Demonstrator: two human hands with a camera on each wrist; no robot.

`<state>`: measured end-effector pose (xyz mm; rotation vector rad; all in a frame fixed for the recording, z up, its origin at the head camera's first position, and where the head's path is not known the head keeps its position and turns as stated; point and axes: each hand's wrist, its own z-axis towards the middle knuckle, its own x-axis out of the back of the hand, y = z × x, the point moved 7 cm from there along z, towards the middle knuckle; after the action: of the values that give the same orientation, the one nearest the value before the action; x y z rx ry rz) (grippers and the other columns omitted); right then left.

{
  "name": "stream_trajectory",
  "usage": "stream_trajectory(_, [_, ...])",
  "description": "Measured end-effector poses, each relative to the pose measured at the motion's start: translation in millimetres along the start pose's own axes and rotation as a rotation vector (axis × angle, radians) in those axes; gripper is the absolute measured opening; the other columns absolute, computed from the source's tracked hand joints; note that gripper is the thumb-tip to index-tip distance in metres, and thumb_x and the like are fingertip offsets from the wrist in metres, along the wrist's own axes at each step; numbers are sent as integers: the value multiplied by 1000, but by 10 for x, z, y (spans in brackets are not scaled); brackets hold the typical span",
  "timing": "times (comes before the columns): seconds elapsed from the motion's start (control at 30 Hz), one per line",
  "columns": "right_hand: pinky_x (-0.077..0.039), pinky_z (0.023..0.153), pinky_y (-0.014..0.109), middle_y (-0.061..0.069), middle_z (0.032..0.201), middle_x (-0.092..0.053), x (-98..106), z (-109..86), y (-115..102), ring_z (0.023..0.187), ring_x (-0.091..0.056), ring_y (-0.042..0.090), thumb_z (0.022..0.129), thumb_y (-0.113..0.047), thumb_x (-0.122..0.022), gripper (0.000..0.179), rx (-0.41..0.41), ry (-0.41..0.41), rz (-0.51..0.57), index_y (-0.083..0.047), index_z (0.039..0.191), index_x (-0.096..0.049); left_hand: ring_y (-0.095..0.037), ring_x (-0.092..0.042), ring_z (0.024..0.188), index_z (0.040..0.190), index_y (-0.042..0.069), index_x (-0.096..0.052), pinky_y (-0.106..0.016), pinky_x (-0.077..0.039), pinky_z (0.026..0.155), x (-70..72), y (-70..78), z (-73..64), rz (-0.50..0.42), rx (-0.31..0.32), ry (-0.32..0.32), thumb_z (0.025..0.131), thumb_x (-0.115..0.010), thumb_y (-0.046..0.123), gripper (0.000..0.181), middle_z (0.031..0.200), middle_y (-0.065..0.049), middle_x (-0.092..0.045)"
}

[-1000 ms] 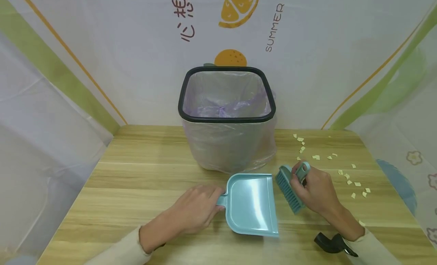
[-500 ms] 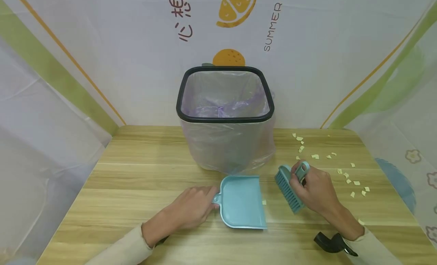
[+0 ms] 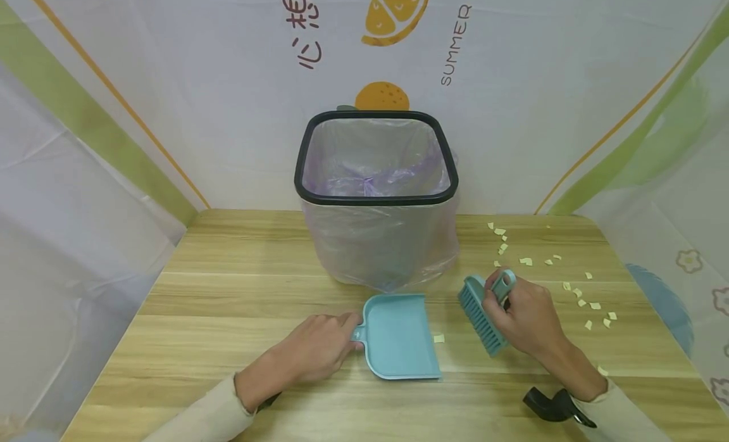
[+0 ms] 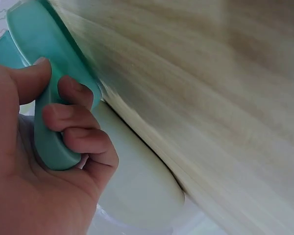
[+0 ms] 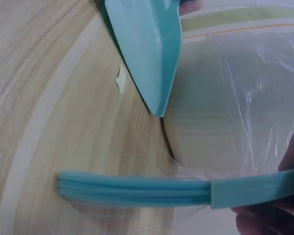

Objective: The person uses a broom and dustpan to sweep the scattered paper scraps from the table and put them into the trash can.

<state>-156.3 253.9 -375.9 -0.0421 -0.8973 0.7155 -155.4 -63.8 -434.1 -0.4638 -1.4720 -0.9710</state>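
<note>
My left hand [image 3: 323,348] grips the short handle of a light blue dustpan [image 3: 400,337]; in the left wrist view its fingers [image 4: 83,140] curl round that handle. The pan lies low over the table, its straight lip facing right. A single pale paper scrap [image 3: 439,339] lies just outside the lip, also visible as a scrap [image 5: 120,79] in the right wrist view. To the right, my right hand [image 3: 531,315] holds a matching blue brush [image 3: 483,315] by its handle, bristles turned toward the dustpan and apart from it.
Behind the dustpan stands a trash bin [image 3: 376,239] with a black rim and a translucent liner. Several small paper scraps [image 3: 578,293] are scattered over the right side of the wooden table [image 3: 239,271]. A printed white cloth [image 3: 245,113] hangs behind.
The dustpan, in my left hand, has moved left and sits lower, uncovering the paper scrap by its lip. My right hand and the brush have stayed nearly still.
</note>
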Motion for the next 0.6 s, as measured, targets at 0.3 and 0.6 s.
stream_trajectory(0.3, [-43,43,21,2,74,-68,-1,-2,-6,54,-56,3,91,-9,-59,6,5,-5,0,-7,91,-65,-8,-56,71,122,3,-63,-32,-53,63,-2,7,3,30,-4,-32,111,-67,29,29,93,4,-62])
stream_trajectory(0.6, [-43,44,21,2,74,-69,1,5,-7,55,-56,3,92,-10,-59,7,-1,-9,-5,-6,91,-65,-9,-63,71,121,3,-68,-32,-56,62,35,18,22,73,-39,-24,111,-68,32,31,95,-2,-71])
